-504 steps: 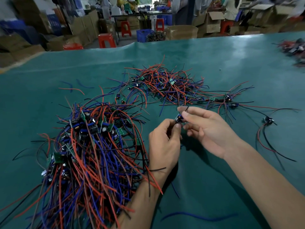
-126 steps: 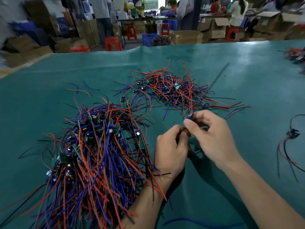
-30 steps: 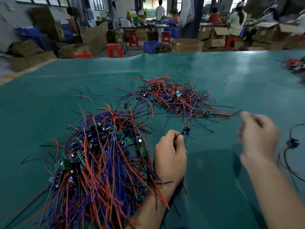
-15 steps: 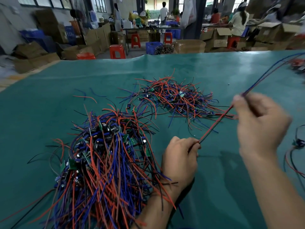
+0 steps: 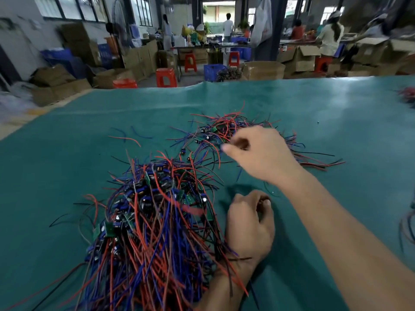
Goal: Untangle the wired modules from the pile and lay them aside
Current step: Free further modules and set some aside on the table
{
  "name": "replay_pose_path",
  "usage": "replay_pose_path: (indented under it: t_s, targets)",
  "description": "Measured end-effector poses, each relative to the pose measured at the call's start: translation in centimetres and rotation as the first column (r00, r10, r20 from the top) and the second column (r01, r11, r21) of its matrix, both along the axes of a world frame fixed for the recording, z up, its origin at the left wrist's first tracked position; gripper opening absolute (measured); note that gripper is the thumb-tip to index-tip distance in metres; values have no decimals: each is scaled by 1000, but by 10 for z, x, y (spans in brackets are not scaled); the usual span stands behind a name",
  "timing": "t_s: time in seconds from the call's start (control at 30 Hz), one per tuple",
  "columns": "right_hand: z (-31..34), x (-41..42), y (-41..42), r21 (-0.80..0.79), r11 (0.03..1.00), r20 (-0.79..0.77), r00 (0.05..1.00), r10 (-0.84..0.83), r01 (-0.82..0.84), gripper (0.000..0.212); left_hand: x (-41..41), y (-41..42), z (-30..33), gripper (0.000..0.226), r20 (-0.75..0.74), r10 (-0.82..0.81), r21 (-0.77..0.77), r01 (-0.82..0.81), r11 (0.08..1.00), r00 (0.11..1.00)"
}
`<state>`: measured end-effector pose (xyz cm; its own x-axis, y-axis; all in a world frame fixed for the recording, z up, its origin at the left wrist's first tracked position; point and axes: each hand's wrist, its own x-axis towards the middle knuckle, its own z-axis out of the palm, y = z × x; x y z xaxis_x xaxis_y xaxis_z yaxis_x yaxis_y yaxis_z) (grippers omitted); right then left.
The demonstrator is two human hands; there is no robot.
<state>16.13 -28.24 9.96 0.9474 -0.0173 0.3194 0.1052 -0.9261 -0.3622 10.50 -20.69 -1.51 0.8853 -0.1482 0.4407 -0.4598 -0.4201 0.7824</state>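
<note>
A big pile of wired modules, with red, blue and black leads and small green boards, lies at the near left on the green table cover. A smaller tangled pile lies farther back. My left hand rests on the cover beside the big pile, fingers curled, with nothing visible in it. Several leads lie across its wrist. My right hand hovers over the right part of the smaller pile, blurred, with its fingers curled toward the thumb. I cannot tell whether it pinches a wire.
A few loose leads lie left of the smaller pile. More wired parts sit at the right edge and far right. Beyond the table's far edge are red stools, cardboard boxes and people.
The red and blue leads stretched between my hands half a second ago are gone from both. My right hand has swung left and forward over the smaller pile. My left hand stays beside the big pile.
</note>
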Motion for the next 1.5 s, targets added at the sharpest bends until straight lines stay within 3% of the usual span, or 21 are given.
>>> replay_pose_path:
  t_s: [0.1,0.2,0.33,0.43,0.53,0.6,0.7,0.77,0.83,0.97,1.1,1.17,1.33,1.4,1.43,1.5]
  targets:
    - [-49,-3,-40,-18,972,-131,963,-234,234,42,0,0,-1,14,35,20,-5,-20,1000,999]
    - [-86,-13,-59,-64,952,-131,944,-304,298,33,0,-1,-1,16,7,26,-11,-26,1000,1000]
    - [-92,-17,-70,90,938,22,941,-338,335,3,2,-1,-2,17,-41,39,-21,-40,999,998]
    - [-89,-21,-78,233,915,11,940,-341,330,14,2,-1,-2,17,-61,41,-39,-44,998,997]
    - [-81,-33,-83,508,808,16,935,-354,298,18,3,-2,-4,15,-93,37,-69,-44,997,995]
    - [-73,-47,-80,736,661,26,968,-249,150,18,3,-2,-3,18,-103,31,-86,-40,996,994]
    - [-66,-74,-70,909,407,-2,975,224,-92,16,-1,-1,1,43,-116,9,-143,-26,989,993]
    - [-66,-81,-69,896,432,-110,891,439,-102,20,-2,0,2,49,-120,10,-141,-27,990,993]
    - [-69,-81,-73,855,507,-185,850,493,-109,25,-1,0,1,42,-119,25,-114,-39,993,993]
    - [-70,-80,-78,862,501,-235,809,539,-83,18,1,0,-2,23,-145,18,-152,-40,988,989]
    - [-82,-71,-72,836,549,-151,968,198,18,7,3,0,-4,16,-116,-26,-135,10,991,993]
    - [-85,-68,-69,826,559,-122,991,53,72,9,3,0,-4,18,-122,-58,-152,39,988,991]
    - [-83,-67,-61,949,302,-131,985,108,94,9,3,1,-5,15,-93,-57,-173,41,984,994]
    - [-81,-68,-61,964,255,-106,989,105,76,10,3,1,-5,20,-90,-53,-171,37,985,995]
    - [-82,-68,-61,958,280,-91,992,87,63,11,3,0,-6,21,-91,-52,-169,36,985,995]
    - [-88,-67,-60,894,442,-87,996,14,72,12,3,0,-7,19,-93,-39,-169,23,985,995]
